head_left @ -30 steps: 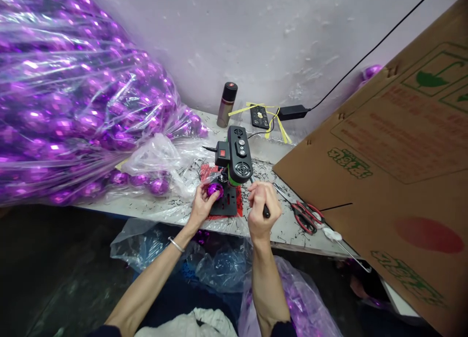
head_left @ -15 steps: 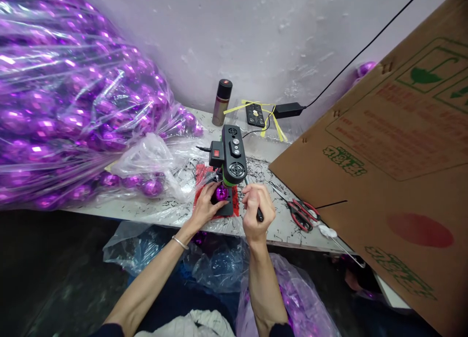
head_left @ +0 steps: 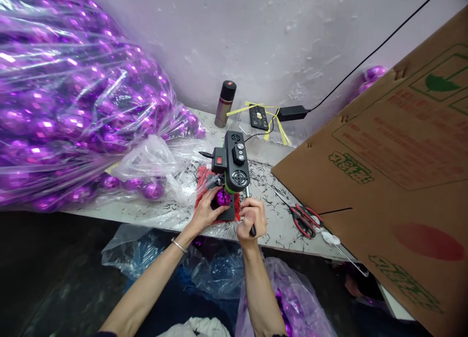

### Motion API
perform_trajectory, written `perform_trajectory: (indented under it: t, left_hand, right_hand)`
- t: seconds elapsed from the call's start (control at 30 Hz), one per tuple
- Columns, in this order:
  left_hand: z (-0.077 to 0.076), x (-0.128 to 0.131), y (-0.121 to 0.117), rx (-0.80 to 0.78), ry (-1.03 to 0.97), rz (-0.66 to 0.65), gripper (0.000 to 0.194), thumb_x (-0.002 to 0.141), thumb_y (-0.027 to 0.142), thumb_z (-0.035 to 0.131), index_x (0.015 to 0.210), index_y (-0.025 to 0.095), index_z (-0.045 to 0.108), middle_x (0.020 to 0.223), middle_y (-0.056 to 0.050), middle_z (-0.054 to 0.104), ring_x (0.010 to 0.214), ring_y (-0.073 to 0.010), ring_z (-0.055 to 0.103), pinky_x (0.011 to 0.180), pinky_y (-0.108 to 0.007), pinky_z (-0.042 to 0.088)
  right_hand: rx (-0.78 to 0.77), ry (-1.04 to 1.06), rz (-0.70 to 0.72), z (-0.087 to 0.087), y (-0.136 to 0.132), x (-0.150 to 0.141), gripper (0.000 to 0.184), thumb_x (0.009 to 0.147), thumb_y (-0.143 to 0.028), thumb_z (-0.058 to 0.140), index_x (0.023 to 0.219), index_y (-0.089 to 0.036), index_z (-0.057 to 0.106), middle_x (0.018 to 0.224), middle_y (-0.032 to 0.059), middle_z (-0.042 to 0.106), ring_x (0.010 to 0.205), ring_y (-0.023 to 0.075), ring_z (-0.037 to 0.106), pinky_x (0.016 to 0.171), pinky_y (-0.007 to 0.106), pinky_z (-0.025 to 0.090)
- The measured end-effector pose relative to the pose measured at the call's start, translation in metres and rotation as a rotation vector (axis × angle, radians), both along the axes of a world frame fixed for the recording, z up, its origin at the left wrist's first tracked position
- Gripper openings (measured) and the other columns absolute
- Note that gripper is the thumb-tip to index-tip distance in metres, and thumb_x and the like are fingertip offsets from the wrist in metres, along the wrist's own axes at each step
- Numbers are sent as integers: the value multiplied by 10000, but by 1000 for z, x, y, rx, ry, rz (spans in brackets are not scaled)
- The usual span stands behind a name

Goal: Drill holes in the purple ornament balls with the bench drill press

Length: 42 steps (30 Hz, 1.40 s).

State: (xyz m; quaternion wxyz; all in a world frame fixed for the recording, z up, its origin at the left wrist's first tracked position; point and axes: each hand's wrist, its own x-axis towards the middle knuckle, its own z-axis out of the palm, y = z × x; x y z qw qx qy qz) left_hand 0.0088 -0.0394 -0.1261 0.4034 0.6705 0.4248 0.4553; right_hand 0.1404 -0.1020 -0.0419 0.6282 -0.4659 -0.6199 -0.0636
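Note:
A shiny purple ball [head_left: 223, 197] sits beneath the head of a small black drill press [head_left: 237, 164]. My left hand [head_left: 207, 211] grips the ball from the left, thumb at its near side and fingers behind it. My right hand [head_left: 253, 221] is wrapped round the black-ended lever handle [head_left: 252, 231] on the press's right side. The black base [head_left: 228, 213] of the press rests on a red sheet [head_left: 202, 178]. The drill tip is hidden by the press head.
A big clear bag of purple balls [head_left: 73, 108] fills the left. Behind the press stand a spray can [head_left: 225, 104], a phone-like black slab [head_left: 259, 117] and a power adapter [head_left: 292, 113]. Red-handled scissors [head_left: 306, 221] lie by a cardboard box [head_left: 402, 181]. Dark shavings litter the table.
My right hand has swung the lever down and a little to the left. My left hand keeps the ball under the press. The whole view has shifted slightly.

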Motion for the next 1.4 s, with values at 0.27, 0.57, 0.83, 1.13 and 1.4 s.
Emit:
perform_trajectory:
  t: [0.27, 0.57, 0.83, 1.13, 1.4]
  left_hand:
    - [-2, -1, 1, 16, 14, -12, 617, 794, 445, 829, 1332, 203, 650, 1367, -147, 678, 1312, -344, 616, 1149, -528, 468]
    - [-2, 0, 0, 11, 6, -7, 619, 784, 417, 841, 1334, 207, 652, 1368, -147, 681, 1319, -342, 615, 1152, -523, 467]
    - [-3, 2, 1, 19, 0, 11, 609, 783, 445, 835, 1320, 223, 656, 1357, -134, 688, 1305, -327, 626, 1145, -520, 474]
    - [-1, 2, 4, 31, -33, -13, 602, 784, 429, 826, 1316, 211, 649, 1361, -138, 680, 1299, -315, 627, 1144, -506, 468]
    - [2, 4, 10, 25, -51, -31, 608, 761, 434, 835, 1300, 219, 651, 1345, -126, 682, 1288, -327, 624, 1142, -518, 462]
  right_hand:
    - [21, 54, -3, -17, 3, -2, 298, 1004, -207, 389, 749, -221, 543, 814, 23, 603, 707, 151, 614, 609, 314, 484]
    - [20, 52, 15, -26, 4, 2, 295, 1005, -245, 388, 747, -226, 528, 820, 22, 590, 698, 156, 601, 619, 327, 485]
    - [43, 24, 49, -31, 8, 6, 279, 1010, -245, 382, 763, -227, 511, 822, 12, 583, 690, 138, 580, 621, 299, 472]
    - [80, 12, 40, -31, 12, 3, 277, 1000, -214, 368, 747, -227, 480, 793, 9, 582, 691, 140, 575, 636, 305, 478]
    - [80, 49, 0, 4, 15, -3, 372, 1029, -248, 354, 668, -234, 446, 696, 3, 542, 656, 146, 561, 613, 308, 455]
